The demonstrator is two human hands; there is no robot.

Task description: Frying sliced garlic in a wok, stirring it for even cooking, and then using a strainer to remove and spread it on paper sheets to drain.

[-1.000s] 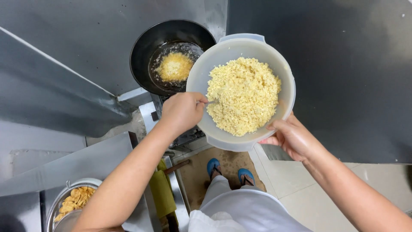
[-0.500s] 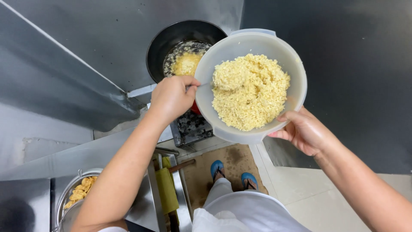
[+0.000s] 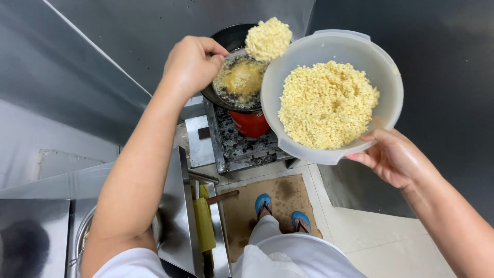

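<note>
Directly above the black round frying pan [image 3: 239, 77], I see my left hand [image 3: 191, 64] clamped on a utensil lifting a yellow crumbly clump [image 3: 267, 38]; right hand [image 3: 393, 157] grips the translucent plastic bowl [image 3: 383, 72] beside it.

The left hand [image 3: 193, 64] is reaching forward on a nearly straight, bare arm, closing into a loose fist with the knuckles up and the fingers curling toward the right; what it is gripping is mostly hidden. The right hand [image 3: 393, 157] is staying lower and nearer the body than the left hand, palm up, fingers spreading and cupping from beneath, the thumb lying on top, the forearm bending in from the right.
</note>
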